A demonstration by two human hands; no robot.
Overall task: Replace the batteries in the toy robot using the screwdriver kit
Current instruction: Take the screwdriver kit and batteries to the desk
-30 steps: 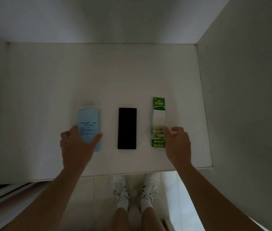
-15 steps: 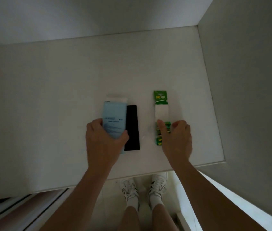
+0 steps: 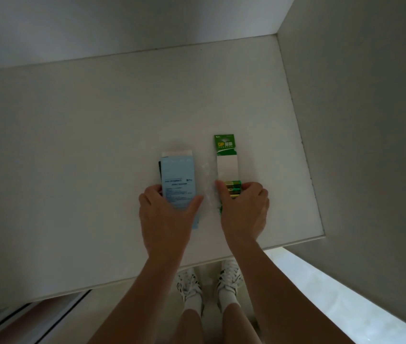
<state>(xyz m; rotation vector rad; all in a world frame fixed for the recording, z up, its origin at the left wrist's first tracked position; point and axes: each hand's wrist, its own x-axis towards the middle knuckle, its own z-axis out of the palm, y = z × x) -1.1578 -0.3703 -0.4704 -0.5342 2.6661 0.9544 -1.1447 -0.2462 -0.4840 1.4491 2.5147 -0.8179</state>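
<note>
The white counter (image 3: pixel 97 170) holds everything. My left hand (image 3: pixel 167 219) grips the blue box (image 3: pixel 177 175) at its near end, thumb on one long edge and fingers on the other. The box lies over a black slab (image 3: pixel 159 170), of which only a sliver shows. My right hand (image 3: pixel 244 209) pinches the battery pack (image 3: pixel 226 157) across its lower end, where the batteries (image 3: pixel 233 188) sit. I see no toy robot and no screwdriver out. I judge that nothing is unscrewed yet and all the real work is left.
</note>
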